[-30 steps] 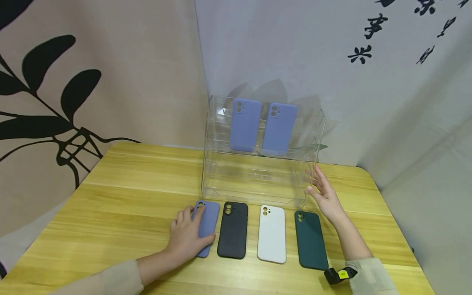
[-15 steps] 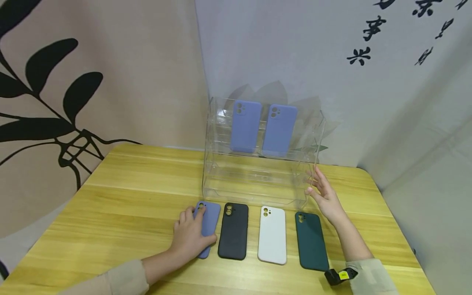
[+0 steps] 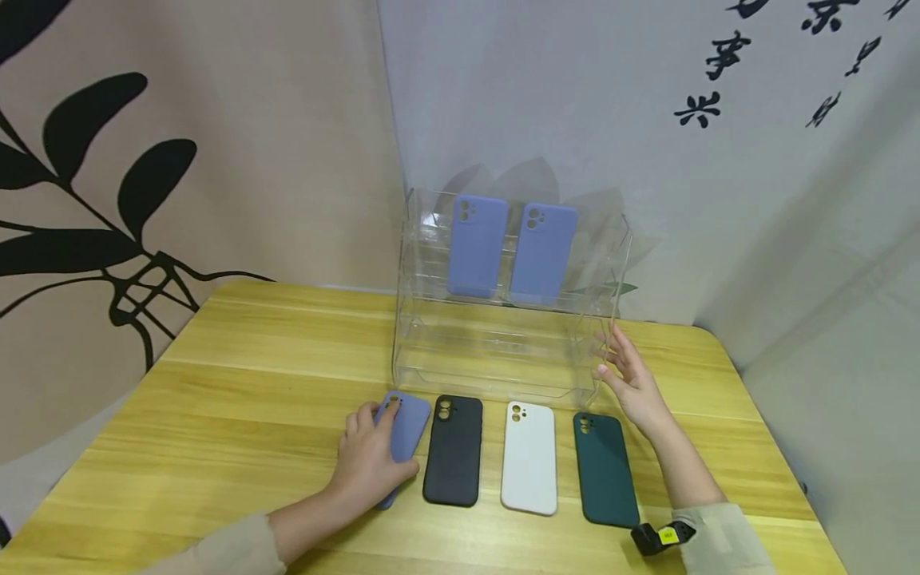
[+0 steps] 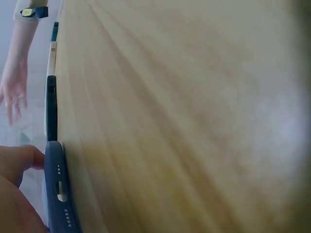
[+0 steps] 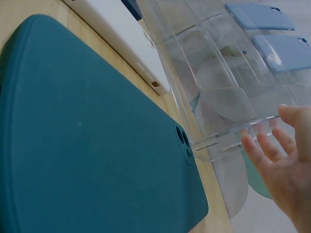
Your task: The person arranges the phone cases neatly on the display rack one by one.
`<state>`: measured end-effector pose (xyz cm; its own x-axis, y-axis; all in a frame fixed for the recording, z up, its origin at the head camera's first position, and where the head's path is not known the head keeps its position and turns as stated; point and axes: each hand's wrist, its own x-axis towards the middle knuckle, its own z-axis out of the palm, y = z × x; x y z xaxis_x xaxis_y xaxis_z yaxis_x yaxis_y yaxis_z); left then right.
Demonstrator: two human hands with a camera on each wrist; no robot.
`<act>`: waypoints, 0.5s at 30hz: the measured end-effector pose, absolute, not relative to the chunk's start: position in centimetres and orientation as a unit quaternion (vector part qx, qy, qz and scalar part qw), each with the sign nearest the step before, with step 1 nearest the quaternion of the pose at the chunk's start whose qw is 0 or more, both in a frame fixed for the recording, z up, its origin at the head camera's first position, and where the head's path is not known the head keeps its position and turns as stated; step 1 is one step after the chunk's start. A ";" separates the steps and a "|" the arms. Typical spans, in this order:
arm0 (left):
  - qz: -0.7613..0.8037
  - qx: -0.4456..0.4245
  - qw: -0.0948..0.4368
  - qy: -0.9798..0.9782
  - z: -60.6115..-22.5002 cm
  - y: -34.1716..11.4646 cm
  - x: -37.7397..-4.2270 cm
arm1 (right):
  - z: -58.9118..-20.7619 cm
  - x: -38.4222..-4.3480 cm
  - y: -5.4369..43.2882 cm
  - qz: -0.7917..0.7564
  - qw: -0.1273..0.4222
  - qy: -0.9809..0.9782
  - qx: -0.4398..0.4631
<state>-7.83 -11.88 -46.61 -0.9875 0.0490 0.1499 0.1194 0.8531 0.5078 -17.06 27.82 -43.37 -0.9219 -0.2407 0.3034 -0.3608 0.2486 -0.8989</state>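
In the head view, my left hand (image 3: 369,457) grips a purple-blue phone case (image 3: 410,427) by its long edges, with the thumb on the right side. The case slants, its lower end to the left; in the left wrist view its slotted end (image 4: 60,189) faces the camera. Whether it is off the table cannot be told. My right hand (image 3: 636,387) rests against the right side of a clear acrylic display rack (image 3: 496,343), fingers spread and only slightly bent. Two purple-blue cases, a left one (image 3: 477,247) and a right one (image 3: 544,255), lean on the rack's upper tier.
On the wooden table (image 3: 273,375), a black phone case (image 3: 453,451), a white one (image 3: 529,458) and a dark green one (image 3: 606,471) lie in a row before the rack. The black case is close beside my left thumb. A printed cloth wall (image 3: 287,144) stands behind.
The gripped purple-blue case has turned slightly, its lower end swinging left. My left hand has shifted a little right. My right hand, the rack and the other cases stay put.
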 end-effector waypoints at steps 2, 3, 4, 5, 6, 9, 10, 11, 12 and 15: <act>-0.274 -0.048 0.073 -0.958 -46.4 -11.9 -7.7 | -43.4 -17.1 27.8 0.582 0.052 -0.788 0.192; -0.278 -0.051 0.076 -0.956 -46.3 -11.9 -7.6 | -43.4 -17.1 27.8 0.582 0.052 -0.789 0.191; -0.282 -0.054 0.079 -0.955 -46.2 -11.8 -7.6 | -43.4 -17.1 27.8 0.582 0.052 -0.789 0.190; -0.285 -0.057 0.084 -0.953 -46.0 -11.8 -7.5 | -43.4 -17.1 27.8 0.581 0.053 -0.790 0.190; -0.288 -0.060 0.089 -0.952 -45.9 -11.8 -7.5 | -43.4 -17.1 27.9 0.582 0.052 -0.789 0.189; -0.295 -0.071 0.105 -0.947 -45.3 -11.7 -7.5 | -43.5 -17.1 27.9 0.580 0.052 -0.791 0.189; -0.297 -0.075 0.110 -0.946 -45.1 -11.7 -7.4 | -43.5 -17.1 27.9 0.580 0.051 -0.791 0.188; -0.298 -0.078 0.115 -0.944 -44.9 -11.7 -7.4 | -43.5 -17.1 27.9 0.581 0.051 -0.791 0.187; -0.299 -0.081 0.119 -0.943 -44.7 -11.6 -7.4 | -43.4 -17.1 27.9 0.580 0.051 -0.791 0.187; -0.302 -0.085 0.124 -0.941 -44.2 -11.5 -7.4 | -43.4 -17.1 27.9 0.579 0.052 -0.792 0.186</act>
